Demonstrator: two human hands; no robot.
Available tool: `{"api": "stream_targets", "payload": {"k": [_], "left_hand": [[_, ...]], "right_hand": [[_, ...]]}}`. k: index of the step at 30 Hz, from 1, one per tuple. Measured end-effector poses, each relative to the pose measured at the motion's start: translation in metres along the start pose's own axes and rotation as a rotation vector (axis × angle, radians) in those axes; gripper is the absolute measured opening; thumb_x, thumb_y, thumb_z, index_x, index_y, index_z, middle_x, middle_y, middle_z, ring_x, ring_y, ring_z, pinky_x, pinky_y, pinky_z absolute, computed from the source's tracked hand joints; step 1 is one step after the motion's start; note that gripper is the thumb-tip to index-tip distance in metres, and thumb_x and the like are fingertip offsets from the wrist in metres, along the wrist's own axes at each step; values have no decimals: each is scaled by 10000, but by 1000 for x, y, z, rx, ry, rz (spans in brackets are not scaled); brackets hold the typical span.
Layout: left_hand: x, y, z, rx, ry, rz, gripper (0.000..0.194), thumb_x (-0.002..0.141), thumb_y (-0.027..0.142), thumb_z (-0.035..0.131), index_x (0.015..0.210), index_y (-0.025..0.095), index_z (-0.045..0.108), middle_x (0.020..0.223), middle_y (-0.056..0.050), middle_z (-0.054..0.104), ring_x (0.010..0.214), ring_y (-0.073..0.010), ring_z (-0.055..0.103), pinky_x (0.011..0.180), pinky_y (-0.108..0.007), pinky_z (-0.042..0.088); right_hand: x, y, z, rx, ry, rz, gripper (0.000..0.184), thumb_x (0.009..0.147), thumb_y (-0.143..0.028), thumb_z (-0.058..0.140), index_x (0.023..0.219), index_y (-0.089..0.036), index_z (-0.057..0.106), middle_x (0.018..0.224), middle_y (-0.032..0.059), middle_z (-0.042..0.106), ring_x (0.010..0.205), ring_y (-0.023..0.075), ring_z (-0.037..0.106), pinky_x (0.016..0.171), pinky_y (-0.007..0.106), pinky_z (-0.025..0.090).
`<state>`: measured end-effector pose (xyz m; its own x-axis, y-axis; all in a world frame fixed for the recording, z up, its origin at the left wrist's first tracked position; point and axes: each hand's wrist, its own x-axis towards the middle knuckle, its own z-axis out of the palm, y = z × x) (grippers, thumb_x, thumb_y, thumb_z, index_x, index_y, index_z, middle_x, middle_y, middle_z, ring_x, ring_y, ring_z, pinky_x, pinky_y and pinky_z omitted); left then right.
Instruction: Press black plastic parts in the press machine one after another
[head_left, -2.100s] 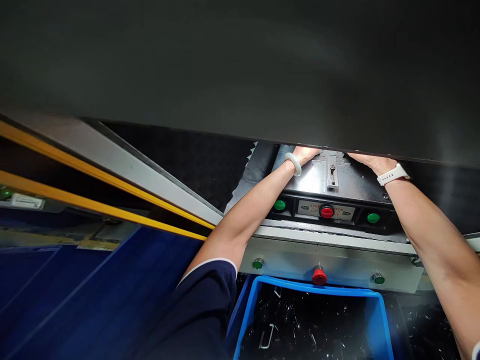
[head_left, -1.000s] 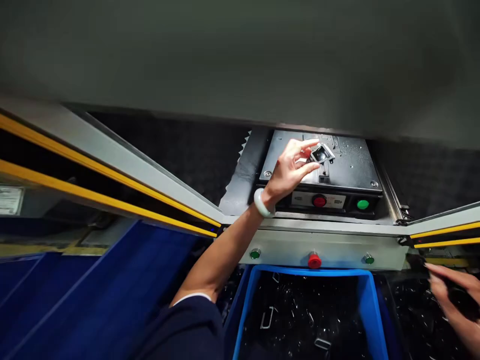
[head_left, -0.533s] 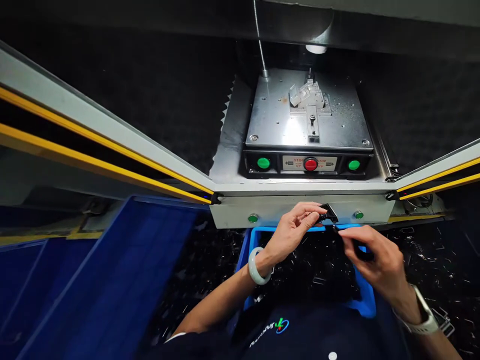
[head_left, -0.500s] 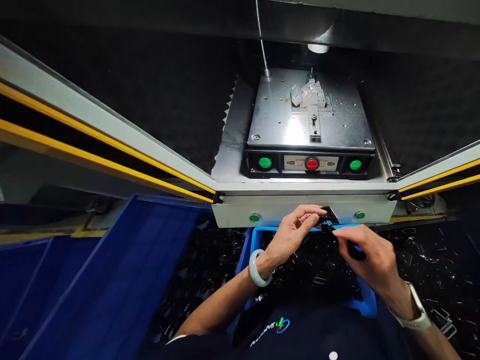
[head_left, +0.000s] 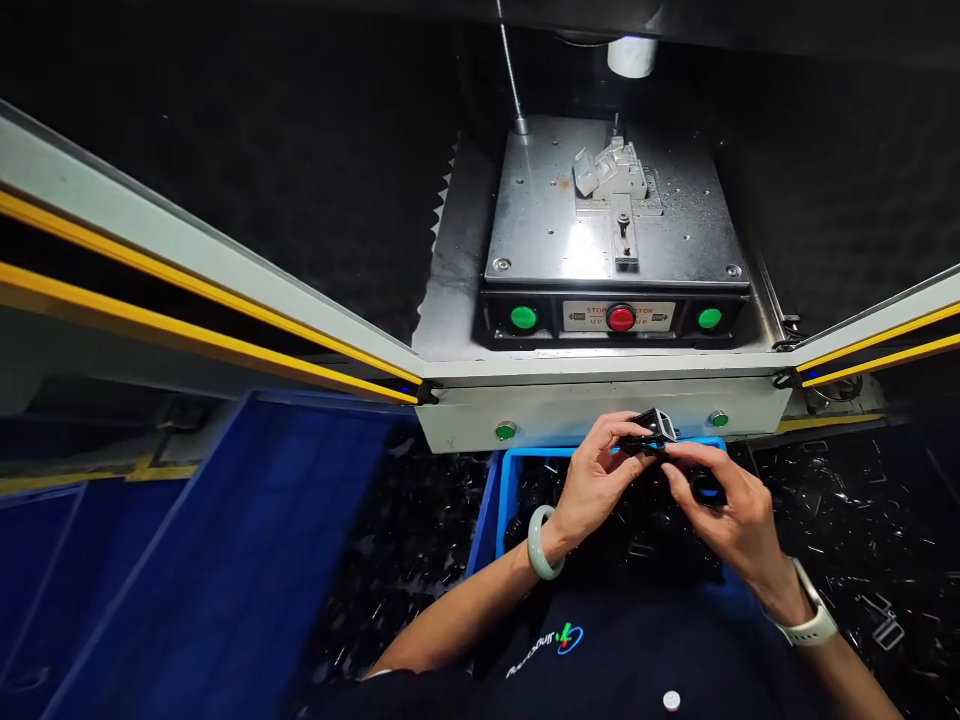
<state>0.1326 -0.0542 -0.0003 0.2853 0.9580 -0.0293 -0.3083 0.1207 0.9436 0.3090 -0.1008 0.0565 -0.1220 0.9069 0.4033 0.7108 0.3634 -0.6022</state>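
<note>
My left hand point(head_left: 598, 480) pinches a small black and silver buckle part point(head_left: 652, 432) in front of the machine's grey front panel point(head_left: 570, 412). My right hand point(head_left: 727, 515) is closed beside it, fingertips touching the same part, with another dark piece point(head_left: 706, 489) held under its fingers. Both hands hover over a blue bin point(head_left: 501, 487) of dark parts. Behind them lies the steel work plate point(head_left: 547, 225) with a metal fixture point(head_left: 611, 175) on it, bare of any part.
The machine has green buttons point(head_left: 523, 318) and a red stop button point(head_left: 620, 318) on its black panel. Yellow-striped guard rails point(head_left: 225, 320) run left and right. A large blue bin point(head_left: 225, 560) stands at left, and loose metal clips point(head_left: 847, 520) lie at right.
My left hand took the part off the fixture and brought it down over the blue bin. My right hand came in from the right and now meets it there. The view tilted down.
</note>
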Motion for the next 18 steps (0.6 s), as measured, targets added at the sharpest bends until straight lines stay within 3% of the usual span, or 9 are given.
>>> {"api": "stream_targets", "payload": {"k": [2, 5, 7, 9, 11, 14, 16, 18], "left_hand": [[0, -1, -3, 26, -6, 11, 198, 902, 252, 794, 1093, 216, 753, 1350, -101, 582, 1276, -244, 614, 1045, -364, 554], [-3, 1, -9, 83, 2, 37, 188, 923, 219, 758, 1110, 221, 751, 1365, -112, 588, 1286, -244, 614, 984, -344, 592], [-6, 3, -11, 128, 1, 50, 208, 930, 182, 730, 1132, 227, 749, 1371, -116, 597, 1310, -247, 604, 968, -338, 603], [-8, 4, -11, 159, -18, 53, 254, 928, 142, 704, 1163, 232, 742, 1394, -119, 600, 1338, -252, 593, 979, -349, 605], [-11, 6, -8, 175, -56, 49, 304, 918, 109, 686, 1192, 232, 732, 1407, -122, 613, 1375, -262, 573, 1025, -381, 592], [-14, 9, -4, 191, -132, 21, 374, 908, 77, 661, 1243, 235, 712, 1419, -124, 634, 1404, -278, 562, 1082, -431, 567], [-16, 12, -3, 218, -183, 18, 423, 900, 55, 647, 1277, 241, 699, 1442, -118, 633, 1391, -279, 582, 1119, -459, 544], [-19, 15, -3, 264, -222, 40, 466, 892, 35, 640, 1301, 252, 692, 1451, -101, 639, 1381, -271, 595, 1169, -479, 505]], "right_hand": [[-13, 11, -21, -115, 50, 110, 273, 986, -297, 697, 1254, -254, 665, 1094, 18, 778, 898, 155, 753, 865, 282, 590], [-42, 47, -68, -542, 200, 379, 420, 972, -536, 671, 1265, -237, 708, 953, 46, 778, 793, 230, 737, 783, 382, 590], [-61, 72, -96, -815, 137, 472, 601, 942, -700, 603, 1250, -202, 736, 887, 93, 761, 737, 291, 711, 732, 481, 588], [-72, 86, -111, -936, 14, 433, 711, 937, -785, 506, 1197, -176, 765, 992, 164, 757, 805, 351, 712, 739, 579, 582], [-70, 83, -109, -850, -23, 325, 628, 992, -712, 478, 1196, -194, 767, 1197, 186, 730, 987, 373, 716, 845, 617, 579], [-45, 53, -82, -446, -87, 132, 329, 1043, -400, 587, 1331, -289, 700, 1330, 93, 690, 1175, 263, 682, 1024, 484, 571], [-24, 33, -61, -237, -201, -23, 386, 1013, -241, 647, 1388, -328, 663, 1295, 58, 692, 1175, 200, 670, 1019, 378, 578], [-7, 21, -46, -183, -297, -157, 460, 989, -179, 674, 1419, -339, 647, 1244, 49, 701, 1147, 183, 661, 979, 337, 583]]}}
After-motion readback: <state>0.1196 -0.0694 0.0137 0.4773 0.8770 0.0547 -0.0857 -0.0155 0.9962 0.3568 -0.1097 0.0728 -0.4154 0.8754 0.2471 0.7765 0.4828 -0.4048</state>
